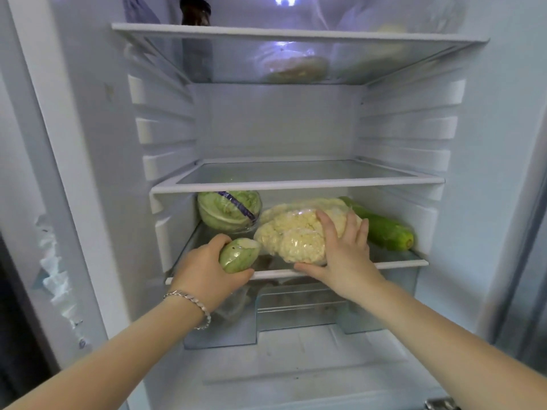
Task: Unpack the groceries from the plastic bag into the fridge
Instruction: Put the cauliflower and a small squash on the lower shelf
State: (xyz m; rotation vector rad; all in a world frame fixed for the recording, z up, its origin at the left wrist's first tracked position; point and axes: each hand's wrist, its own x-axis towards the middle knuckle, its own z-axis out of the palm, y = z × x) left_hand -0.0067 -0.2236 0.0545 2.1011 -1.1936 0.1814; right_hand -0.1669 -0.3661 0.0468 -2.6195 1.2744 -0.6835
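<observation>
The fridge stands open in front of me. On its lower glass shelf (396, 263) lies a wrapped cauliflower (296, 232), and my right hand (343, 255) grips its right side with fingers spread over the wrap. My left hand (207, 267) is closed around a small pale green vegetable (238, 255) at the shelf's front left edge. Behind it sits a wrapped green cabbage (229, 213) with a purple band. A long green gourd (381, 227) lies at the right of the same shelf. The plastic bag is not in view.
The middle shelf (296, 183) holds nothing. The top shelf (296, 34) carries a dark jar (195, 11) and pale wrapped food (296, 68). A clear drawer (296, 315) sits under the lower shelf. The fridge door frame (59, 202) rises at the left.
</observation>
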